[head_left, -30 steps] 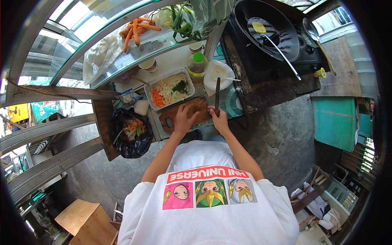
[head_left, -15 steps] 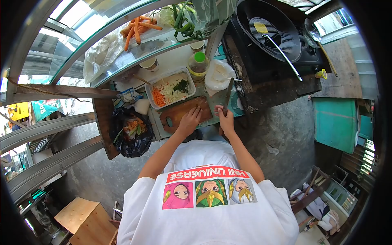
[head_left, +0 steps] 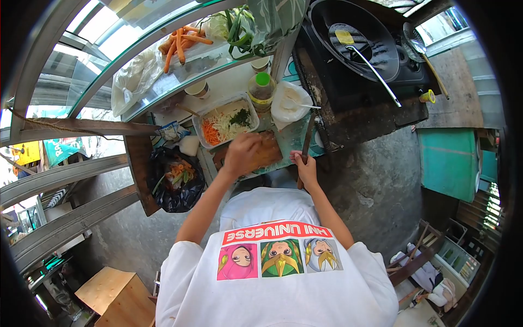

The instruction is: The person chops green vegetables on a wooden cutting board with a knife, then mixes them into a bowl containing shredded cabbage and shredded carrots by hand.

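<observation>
Left hand [head_left: 241, 155] has neared tray [head_left: 219, 144], fingers [head_left: 251, 140] curled, grip unclear, partly hiding board [head_left: 269, 151]; right hand [head_left: 306, 170] holds knife [head_left: 308, 136].

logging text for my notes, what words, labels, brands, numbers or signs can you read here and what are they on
"HNI UNIVERSE", upside down, on the white shirt; first letters uncertain.
"RA", seemingly, on the teal banner; rest unreadable.
Bottle label and yellow panel: too small or blurred.
</observation>
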Tool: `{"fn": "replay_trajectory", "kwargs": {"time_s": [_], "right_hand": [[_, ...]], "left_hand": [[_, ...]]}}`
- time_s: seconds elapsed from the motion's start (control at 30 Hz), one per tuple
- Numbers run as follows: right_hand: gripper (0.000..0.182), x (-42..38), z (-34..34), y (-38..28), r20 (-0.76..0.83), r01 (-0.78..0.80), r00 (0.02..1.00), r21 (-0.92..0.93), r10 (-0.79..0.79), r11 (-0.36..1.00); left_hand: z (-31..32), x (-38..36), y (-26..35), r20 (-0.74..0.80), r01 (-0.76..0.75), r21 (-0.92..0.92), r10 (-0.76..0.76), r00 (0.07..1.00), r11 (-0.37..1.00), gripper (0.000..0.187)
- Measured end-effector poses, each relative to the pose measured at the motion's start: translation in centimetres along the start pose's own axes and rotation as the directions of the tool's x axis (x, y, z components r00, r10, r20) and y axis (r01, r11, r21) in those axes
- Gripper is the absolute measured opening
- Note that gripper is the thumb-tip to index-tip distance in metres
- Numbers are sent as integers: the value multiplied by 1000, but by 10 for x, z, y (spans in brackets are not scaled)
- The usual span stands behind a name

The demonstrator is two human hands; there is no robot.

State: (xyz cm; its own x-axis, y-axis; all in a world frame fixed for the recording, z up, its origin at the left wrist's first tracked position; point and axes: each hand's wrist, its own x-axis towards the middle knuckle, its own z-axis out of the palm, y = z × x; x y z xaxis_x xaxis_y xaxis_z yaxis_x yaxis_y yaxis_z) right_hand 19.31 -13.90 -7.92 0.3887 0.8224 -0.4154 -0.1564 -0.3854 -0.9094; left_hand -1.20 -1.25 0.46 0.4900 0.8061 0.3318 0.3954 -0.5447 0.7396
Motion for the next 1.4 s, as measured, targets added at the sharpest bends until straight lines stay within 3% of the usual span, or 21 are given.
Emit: {"fn": "replay_trajectory", "kwargs": {"time_s": [0.07,0.13,0.23,0.37,0.43,0.47,0.53,0.67,0.73,0.77,0.83,0.87,0.97,1.03,1.07,1.13,1.17,1.23,1.4], "right_hand": [[22,2,0,3,-8,-4,1000,-4,4,1000],[22,2,1,1,5,-5,1000,-1,5,1000],[21,5,5,2,35,7,999,-25,-6,1000],[20,2,9,-3,155,-15,987,-82,28,997],[19,-1,10,-6,163,-47,985,-79,60,996],[17,-3,10,-8,173,-80,981,-75,92,994],[17,-3,7,-3,172,-80,981,-74,92,994],[16,-4,3,4,166,-85,981,-105,102,991],[17,-6,3,3,159,-95,981,-116,113,989],[17,-7,3,2,152,-104,981,-125,123,987],[17,-7,4,4,153,-114,979,-116,131,987],[17,-8,4,4,153,-123,979,-107,138,987],[19,-8,2,5,171,-144,971,-131,165,981],[19,-10,3,3,170,-138,972,-139,161,981],[19,-10,2,1,168,-131,974,-146,155,981],[18,-11,2,7,157,-124,977,-137,145,983],[18,-10,3,9,147,-114,980,-127,132,985],[18,-10,4,8,146,-123,979,-127,141,984],[18,-10,4,8,150,-138,976,-138,159,981]], "left_hand": [[-14,18,-4,-27,38,-17,-38,999,999,15],[-22,33,-14,-111,185,3,-184,977,983,14],[-28,41,-29,-46,294,11,-293,955,956,15],[-29,45,-36,22,260,194,-269,963,946,14],[-20,40,-45,-134,90,223,-61,989,971,11],[-17,37,-49,-134,90,222,-61,989,971,11],[-14,31,-51,-116,339,1,-337,934,941,13],[-18,28,-48,-45,328,117,-325,945,937,15],[-21,28,-42,30,303,399,-342,939,866,14],[-18,27,-44,31,303,399,-343,939,866,14],[-13,26,-46,-170,138,208,-103,980,968,12],[-13,23,-46,-170,138,208,-103,980,968,12],[-15,19,-33,-125,142,257,-113,986,956,15],[-14,17,-25,-34,-125,303,142,989,945,19],[-12,13,-24,-34,-126,302,142,989,945,19],[-6,-1,-26,259,-308,218,250,933,926,18],[-2,-7,-29,258,-308,220,250,933,926,18],[9,-20,-36,539,-336,283,141,831,898,18],[24,-34,-46,509,-194,326,1,861,925,13]]}}
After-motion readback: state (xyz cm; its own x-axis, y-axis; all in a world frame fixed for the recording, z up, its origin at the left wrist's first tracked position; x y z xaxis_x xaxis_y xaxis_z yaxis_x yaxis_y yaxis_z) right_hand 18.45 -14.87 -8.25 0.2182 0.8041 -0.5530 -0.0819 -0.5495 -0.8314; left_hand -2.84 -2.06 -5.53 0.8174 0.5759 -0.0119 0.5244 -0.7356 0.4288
